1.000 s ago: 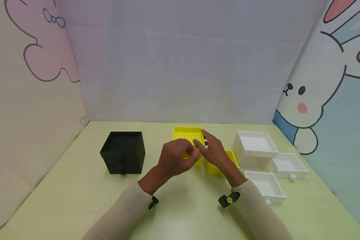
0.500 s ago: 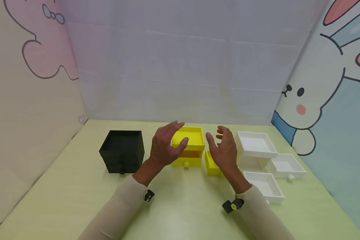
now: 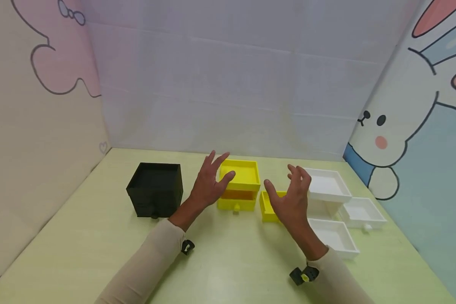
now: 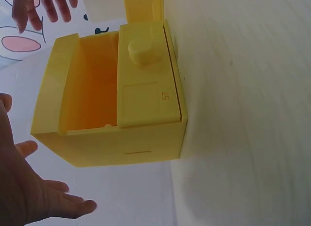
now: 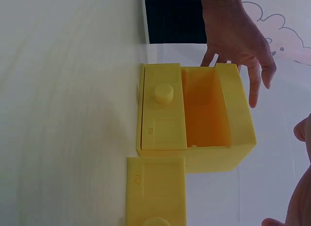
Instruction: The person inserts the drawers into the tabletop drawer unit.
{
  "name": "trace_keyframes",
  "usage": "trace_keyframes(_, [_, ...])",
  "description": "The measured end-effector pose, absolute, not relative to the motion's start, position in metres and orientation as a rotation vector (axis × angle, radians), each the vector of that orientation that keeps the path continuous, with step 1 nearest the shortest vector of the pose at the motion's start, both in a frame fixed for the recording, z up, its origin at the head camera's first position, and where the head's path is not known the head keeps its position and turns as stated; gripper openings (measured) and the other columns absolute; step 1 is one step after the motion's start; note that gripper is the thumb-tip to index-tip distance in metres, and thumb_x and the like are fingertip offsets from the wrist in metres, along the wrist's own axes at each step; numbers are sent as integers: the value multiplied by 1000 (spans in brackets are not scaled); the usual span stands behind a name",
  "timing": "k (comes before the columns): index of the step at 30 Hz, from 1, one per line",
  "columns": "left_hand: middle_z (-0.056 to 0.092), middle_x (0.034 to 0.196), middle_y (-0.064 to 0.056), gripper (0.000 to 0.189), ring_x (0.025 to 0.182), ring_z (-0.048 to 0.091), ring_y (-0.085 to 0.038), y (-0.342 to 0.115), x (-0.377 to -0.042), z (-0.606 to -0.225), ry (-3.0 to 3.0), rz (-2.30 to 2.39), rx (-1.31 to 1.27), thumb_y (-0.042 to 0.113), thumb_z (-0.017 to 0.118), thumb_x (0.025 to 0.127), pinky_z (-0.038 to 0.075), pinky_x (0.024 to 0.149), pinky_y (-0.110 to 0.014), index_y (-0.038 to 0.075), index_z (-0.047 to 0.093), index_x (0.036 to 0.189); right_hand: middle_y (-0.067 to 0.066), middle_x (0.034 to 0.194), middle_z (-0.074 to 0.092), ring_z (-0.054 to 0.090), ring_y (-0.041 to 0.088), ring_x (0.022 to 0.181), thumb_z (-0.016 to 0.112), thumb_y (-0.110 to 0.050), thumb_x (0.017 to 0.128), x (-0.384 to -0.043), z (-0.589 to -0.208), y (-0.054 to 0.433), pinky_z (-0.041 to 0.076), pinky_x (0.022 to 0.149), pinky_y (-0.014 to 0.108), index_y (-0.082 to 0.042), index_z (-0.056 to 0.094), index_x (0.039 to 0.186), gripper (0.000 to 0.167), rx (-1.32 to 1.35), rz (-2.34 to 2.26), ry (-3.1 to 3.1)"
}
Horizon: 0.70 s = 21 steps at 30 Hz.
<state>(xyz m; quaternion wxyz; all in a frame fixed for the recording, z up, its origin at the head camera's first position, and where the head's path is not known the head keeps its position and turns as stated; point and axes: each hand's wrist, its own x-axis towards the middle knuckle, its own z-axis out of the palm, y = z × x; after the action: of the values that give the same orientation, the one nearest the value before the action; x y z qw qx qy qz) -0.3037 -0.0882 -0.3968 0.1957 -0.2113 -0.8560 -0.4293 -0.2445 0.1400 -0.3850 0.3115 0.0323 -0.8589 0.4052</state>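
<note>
My left hand [image 3: 208,185] hovers at the left side of a small yellow drawer cabinet [image 3: 240,186], fingers spread and holding nothing. The cabinet has a tray-like top and a vacant upper slot. Its lower drawer [image 4: 148,90], with a round knob, sits pushed in. To the right of the cabinet a loose yellow drawer [image 3: 267,210] rests on the table, partly hidden by my right hand [image 3: 294,202]. That hand is raised with the thumb apart from the loosely bent fingers, nothing between them. In the right wrist view the loose drawer's front [image 5: 155,192] shows beside the cabinet.
A black drawer cabinet [image 3: 154,190] stands at the left of the table. On the right is a white cabinet [image 3: 328,185] with an open compartment. Two white drawers lie out near it, one in front [image 3: 334,236] and one beside it [image 3: 362,213].
My hands were close together over the yellow cabinet. They have since moved apart to either side, the fingers opening out and uncovering the cabinet's front; the cabinets and drawers have stayed in place.
</note>
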Motion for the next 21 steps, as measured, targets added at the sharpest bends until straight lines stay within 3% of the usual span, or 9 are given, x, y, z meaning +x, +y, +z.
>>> trace_keyframes(3, [24, 161, -18, 61, 148, 20, -41, -90, -306, -401, -2491, -1299, -533, 46, 51, 100, 27, 109, -67, 24, 37, 155, 20, 151, 22, 47, 37, 128, 75, -33, 87, -238, -390, 143, 47, 96, 56, -5, 35, 148, 78, 77, 1054, -2304])
trace_keyframes(7, [26, 162, -8, 64, 150, 15, -36, -95, -312, -407, -2573, -1439, -533, 48, 48, 101, 22, 113, -65, 28, 28, 158, 20, 150, 22, 46, 38, 129, 78, -29, 84, -228, -401, 145, 48, 95, 56, -4, 32, 148, 83, 86, 1050, -2314])
trace_keyframes(9, [21, 164, -2, 65, 151, 14, -33, -97, -315, -410, -2608, -1540, -549, 50, 47, 102, 19, 115, -63, 32, 23, 159, 19, 148, 23, 47, 38, 127, 80, -26, 83, -222, -405, 145, 49, 94, 55, -3, 32, 146, 82, 90, 1057, -2304])
trace_keyframes(14, [0, 167, -1, 69, 152, 5, -32, -104, -322, -413, -2589, -1885, -698, 42, 46, 104, 12, 116, -63, 34, 7, 161, 20, 140, 27, 50, 40, 122, 78, -20, 85, -208, -410, 149, 47, 96, 56, -3, 30, 142, 77, 51, 1093, -2317])
trace_keyframes(16, [-6, 167, -2, 70, 152, 0, -33, -107, -325, -415, -2570, -1996, -752, 39, 45, 104, 13, 114, -67, 35, 4, 161, 21, 138, 27, 50, 40, 122, 77, -20, 87, -202, -409, 152, 45, 98, 56, -4, 29, 142, 74, 15, 1117, -2350])
trace_keyframes(21, [-9, 166, -6, 71, 151, 3, -35, -112, -329, -419, -2551, -2169, -779, 39, 45, 102, 22, 106, -74, 42, 2, 159, 23, 140, 25, 48, 41, 125, 72, -24, 92, -187, -402, 160, 42, 103, 56, -4, 27, 144, 72, -90, 1188, -2483])
